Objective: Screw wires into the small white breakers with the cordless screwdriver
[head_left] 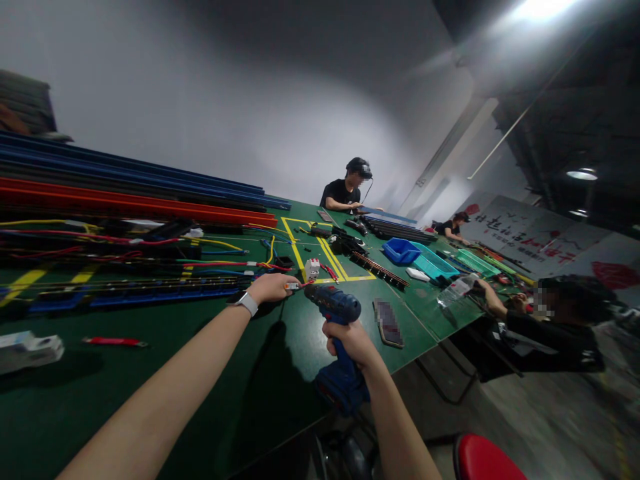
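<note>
My right hand (353, 340) is closed around the grip of a blue cordless drill (336, 303), its nose pointing left. Closed too, my left hand (273, 288) pinches a small white-and-orange part (292, 286) in front of the drill's tip; whether the bit touches it I cannot tell. On that wrist is a watch with a pale band (247, 304). Just behind the drill stands a white circuit breaker (312, 269) with red marks. Short red wires (329, 272) lie beside it. A black phone (387, 322) rests to the right of the drill.
Blue strips (125, 180), orange strips (125, 201) and coloured wires (220, 244) fill the left of the green table (200, 373). A red wire (114, 342) and a white device (30, 350) lie near left. Blue bins (400, 251) and several co-workers (345, 193) are beyond. A red stool (487, 459) stands below.
</note>
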The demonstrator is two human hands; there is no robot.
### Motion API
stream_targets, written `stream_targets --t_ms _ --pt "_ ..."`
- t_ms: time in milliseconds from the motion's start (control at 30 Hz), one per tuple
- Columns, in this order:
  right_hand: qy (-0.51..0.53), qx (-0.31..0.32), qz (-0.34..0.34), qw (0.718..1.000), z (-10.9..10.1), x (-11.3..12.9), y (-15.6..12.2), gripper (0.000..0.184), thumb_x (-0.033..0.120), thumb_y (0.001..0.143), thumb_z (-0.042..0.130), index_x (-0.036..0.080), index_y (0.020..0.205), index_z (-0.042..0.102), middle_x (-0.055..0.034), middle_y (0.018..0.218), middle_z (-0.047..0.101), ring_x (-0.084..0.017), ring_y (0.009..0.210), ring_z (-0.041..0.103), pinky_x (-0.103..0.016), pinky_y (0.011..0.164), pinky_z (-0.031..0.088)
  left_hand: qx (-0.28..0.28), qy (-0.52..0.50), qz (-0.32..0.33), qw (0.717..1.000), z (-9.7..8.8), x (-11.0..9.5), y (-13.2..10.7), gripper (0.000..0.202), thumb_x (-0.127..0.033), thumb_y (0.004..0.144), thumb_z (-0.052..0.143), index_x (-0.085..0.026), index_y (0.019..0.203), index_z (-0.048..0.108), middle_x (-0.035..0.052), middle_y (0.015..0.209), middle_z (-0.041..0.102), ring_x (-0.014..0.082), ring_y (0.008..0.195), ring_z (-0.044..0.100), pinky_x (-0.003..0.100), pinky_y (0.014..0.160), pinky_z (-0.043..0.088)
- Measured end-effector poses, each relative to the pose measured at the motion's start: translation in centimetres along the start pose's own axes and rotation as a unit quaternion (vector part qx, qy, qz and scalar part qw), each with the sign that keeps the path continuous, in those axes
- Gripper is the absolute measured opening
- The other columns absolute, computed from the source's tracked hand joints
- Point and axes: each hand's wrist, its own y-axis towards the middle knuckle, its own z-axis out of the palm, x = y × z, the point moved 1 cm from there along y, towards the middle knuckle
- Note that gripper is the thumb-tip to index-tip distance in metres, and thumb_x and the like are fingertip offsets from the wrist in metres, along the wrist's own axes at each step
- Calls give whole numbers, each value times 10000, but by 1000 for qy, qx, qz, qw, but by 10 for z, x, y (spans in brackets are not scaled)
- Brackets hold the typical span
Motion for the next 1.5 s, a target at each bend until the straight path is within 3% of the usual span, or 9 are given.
stream_targets --t_ms 1233,1500 --pt "-7 -4 -21 1000 -1 -1 -2 185 199 663 608 187 819 509 70 519 489 -110 387 506 -220 390 352 -6 14 6 1000 -3 -3 -2 442 -433 826 515 -428 1263 578 -36 1217 670 231 1052 627 297 860 451" --pt "-15 -12 -2 1000 -1 -4 -2 104 195 669 594 185 679 492 51 468 465 -109 388 483 -227 402 350 -5 -4 -7 1000 -6 -7 -5 434 -419 820 533 -424 1250 593 -36 1207 675 225 1044 629 282 849 451"
